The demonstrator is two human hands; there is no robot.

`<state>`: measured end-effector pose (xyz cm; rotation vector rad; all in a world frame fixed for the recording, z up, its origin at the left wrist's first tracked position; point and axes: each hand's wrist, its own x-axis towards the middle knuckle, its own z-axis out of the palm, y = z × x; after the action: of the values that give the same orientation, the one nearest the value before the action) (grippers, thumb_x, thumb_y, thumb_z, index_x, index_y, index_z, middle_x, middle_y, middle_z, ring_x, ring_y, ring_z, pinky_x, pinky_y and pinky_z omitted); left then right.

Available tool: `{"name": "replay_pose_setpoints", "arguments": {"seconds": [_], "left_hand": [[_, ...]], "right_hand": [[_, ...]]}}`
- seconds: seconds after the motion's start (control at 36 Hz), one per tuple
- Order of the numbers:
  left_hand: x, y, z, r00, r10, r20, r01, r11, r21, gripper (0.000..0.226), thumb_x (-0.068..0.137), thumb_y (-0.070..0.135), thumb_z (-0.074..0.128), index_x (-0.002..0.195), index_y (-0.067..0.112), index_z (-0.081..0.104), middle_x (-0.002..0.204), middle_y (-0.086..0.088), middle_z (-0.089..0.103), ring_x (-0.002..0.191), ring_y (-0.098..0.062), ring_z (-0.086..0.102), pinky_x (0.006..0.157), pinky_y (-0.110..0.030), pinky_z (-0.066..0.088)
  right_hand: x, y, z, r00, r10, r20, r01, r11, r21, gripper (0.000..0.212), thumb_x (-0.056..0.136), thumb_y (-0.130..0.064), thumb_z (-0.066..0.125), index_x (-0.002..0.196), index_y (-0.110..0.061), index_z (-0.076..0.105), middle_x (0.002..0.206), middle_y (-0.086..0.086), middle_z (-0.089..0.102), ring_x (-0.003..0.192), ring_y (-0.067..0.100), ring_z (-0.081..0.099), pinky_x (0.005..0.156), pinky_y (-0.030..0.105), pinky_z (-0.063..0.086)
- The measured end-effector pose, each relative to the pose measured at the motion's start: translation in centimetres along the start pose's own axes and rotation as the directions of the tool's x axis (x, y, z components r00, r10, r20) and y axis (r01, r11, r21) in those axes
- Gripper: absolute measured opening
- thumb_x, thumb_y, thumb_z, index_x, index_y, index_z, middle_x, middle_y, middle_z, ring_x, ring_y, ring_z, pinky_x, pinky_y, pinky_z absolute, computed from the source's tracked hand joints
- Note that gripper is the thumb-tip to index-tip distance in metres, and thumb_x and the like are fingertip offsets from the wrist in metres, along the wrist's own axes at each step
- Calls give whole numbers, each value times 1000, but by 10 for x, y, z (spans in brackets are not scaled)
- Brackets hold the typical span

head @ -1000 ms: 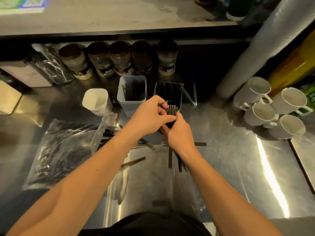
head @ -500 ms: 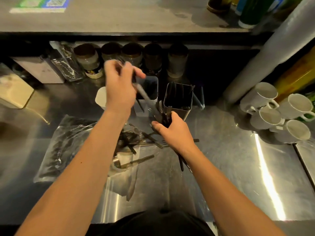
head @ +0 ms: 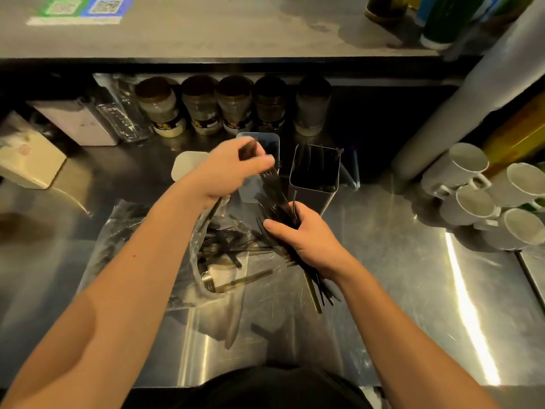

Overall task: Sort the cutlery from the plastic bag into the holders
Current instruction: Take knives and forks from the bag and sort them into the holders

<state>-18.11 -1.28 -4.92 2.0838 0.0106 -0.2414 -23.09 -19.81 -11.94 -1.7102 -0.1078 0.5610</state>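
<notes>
Cutlery [head: 230,255]: partly sorted; some stands in holders [head: 314,178], more lies in plastic bag [head: 124,231] on desk [head: 398,276]; right hand [head: 309,240] grips fork bundle [head: 283,214], left hand [head: 233,169] pinches one piece.

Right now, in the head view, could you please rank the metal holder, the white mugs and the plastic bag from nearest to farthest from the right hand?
From the right hand:
1. Metal holder, just beyond it.
2. Plastic bag, to its left.
3. White mugs, far right.
</notes>
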Motion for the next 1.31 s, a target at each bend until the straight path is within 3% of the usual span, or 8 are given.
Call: {"name": "replay_pose_setpoints", "arguments": {"seconds": [0.11,0.28,0.47,0.58,0.75,0.89,1.03,1.31], "left_hand": [[5,1,-12,972,-57,-229,-34,926,-376,21,104,26,49,107,7,57,100,4,73,92,-11,65,77,-31,49],[13,3,-36,882,-125,-454,-381,378,-844,13,106,20,46,112,9,41,82,-6,70,76,-25,70,76,-43,58],[3,5,5,980,-81,-184,56,989,-137,31,92,46,66,97,17,56,74,4,53,59,-8,48,52,-24,41],[-4,2,35,995,-93,25,88,984,156,34,84,50,73,93,18,64,88,1,67,80,-12,61,69,-31,48],[-4,0,43,995,-95,-19,90,979,-181,15,89,25,73,84,22,60,55,18,56,47,4,48,44,-9,34],[4,11,15,926,-191,-326,-79,745,-662,9,95,12,60,93,18,54,90,-5,61,59,-5,45,49,-22,27],[11,13,-12,825,-45,-563,-342,753,-562,11,97,6,48,94,17,47,89,-5,74,82,-21,67,74,-35,54],[-6,-5,45,996,-63,62,67,995,-68,34,88,43,71,109,24,51,75,-1,57,52,-17,49,49,-33,44]], "right_hand": [[0,1,-3,1000,3,25,-2,1000,-26,23,89,-35,75,106,-26,62,103,-8,73,94,5,70,88,29,56],[2,12,-1,999,27,-26,-26,998,50,14,91,-36,72,94,-28,61,74,-17,68,68,0,64,68,26,48],[14,7,1,970,6,-242,20,994,106,27,86,-48,73,102,-30,61,92,-15,69,83,4,66,76,26,52],[14,-2,3,935,-71,-347,66,997,-28,18,92,-37,70,96,-29,55,93,-14,65,82,-3,62,64,11,43],[12,-3,-2,924,-115,-364,69,988,-139,24,92,-41,70,98,-25,53,90,-12,62,78,-2,59,59,9,42],[11,8,-4,963,-61,-263,15,985,-174,31,90,-44,71,107,-21,59,97,-10,67,89,4,64,73,21,51],[13,19,-2,954,78,-290,-50,993,104,28,89,-46,70,107,-25,64,93,-10,71,85,11,68,80,39,57],[18,-9,0,941,52,-335,51,955,291,21,97,-43,62,106,-24,62,86,-7,68,74,9,62,63,28,47]]}}
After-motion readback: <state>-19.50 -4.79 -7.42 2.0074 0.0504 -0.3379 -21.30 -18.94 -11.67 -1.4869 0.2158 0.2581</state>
